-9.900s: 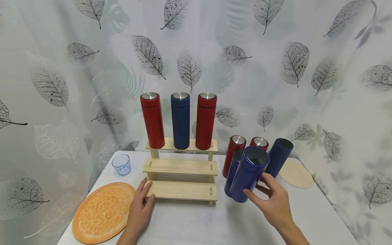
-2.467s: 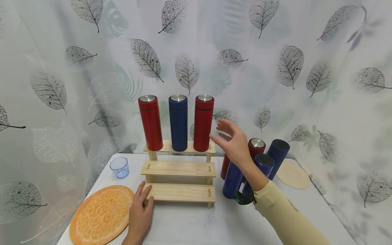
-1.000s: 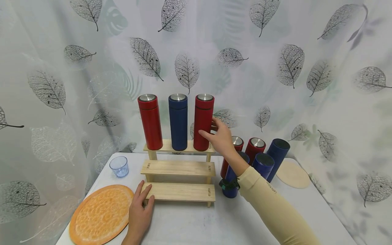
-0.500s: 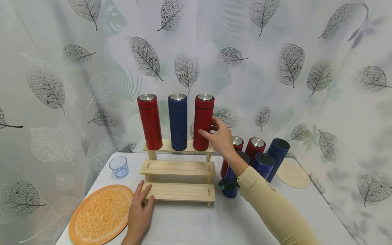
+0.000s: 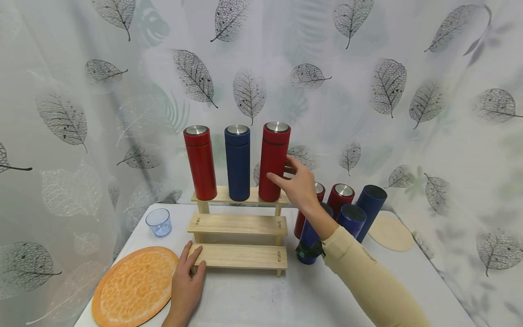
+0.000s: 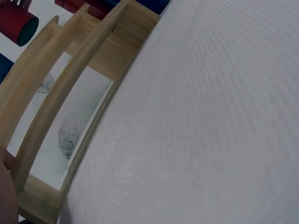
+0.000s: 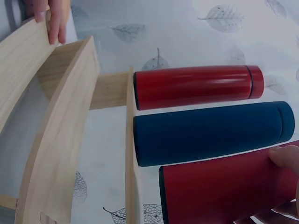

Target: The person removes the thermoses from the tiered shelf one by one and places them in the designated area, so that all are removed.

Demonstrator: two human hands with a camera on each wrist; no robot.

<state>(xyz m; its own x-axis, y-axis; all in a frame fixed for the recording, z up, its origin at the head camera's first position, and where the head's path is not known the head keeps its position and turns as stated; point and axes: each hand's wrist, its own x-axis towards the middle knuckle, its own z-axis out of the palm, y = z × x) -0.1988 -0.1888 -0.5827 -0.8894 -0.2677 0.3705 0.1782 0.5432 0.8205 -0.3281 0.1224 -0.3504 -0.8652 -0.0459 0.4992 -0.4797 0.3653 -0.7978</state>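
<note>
The red flask [image 5: 274, 156] is up at the right end of the wooden stand [image 5: 237, 224], above the top step, leaning a touch, its steel lid tipped toward the right. The right hand [image 5: 300, 184] has it pinched, thumb on the near side and fingers round the far one; seen from that wrist, the flask's base sits just apart from the board. Next to it on the same step stand a blue flask [image 5: 239, 165] and, at the left end, a second red flask [image 5: 201, 165], both upright. The left hand [image 5: 188, 279] rests on the left end of the lowest step, fingers loosely spread and holding nothing. To the right, partly behind the forearm in its pale yellow sleeve [image 5: 367, 277], two shorter-looking red flasks [image 5: 341, 199] and three blue ones [image 5: 371, 209] cluster on the white bench [image 5: 245, 302], near a beige disc [image 5: 392, 234]. Over on the left lie a round orange mat [image 5: 132, 286] (patterned rather like a pie crust) and, behind it, a small blue glass [image 5: 159, 223]. A leaf-printed curtain [image 5: 278, 36] hangs behind everything.
</note>
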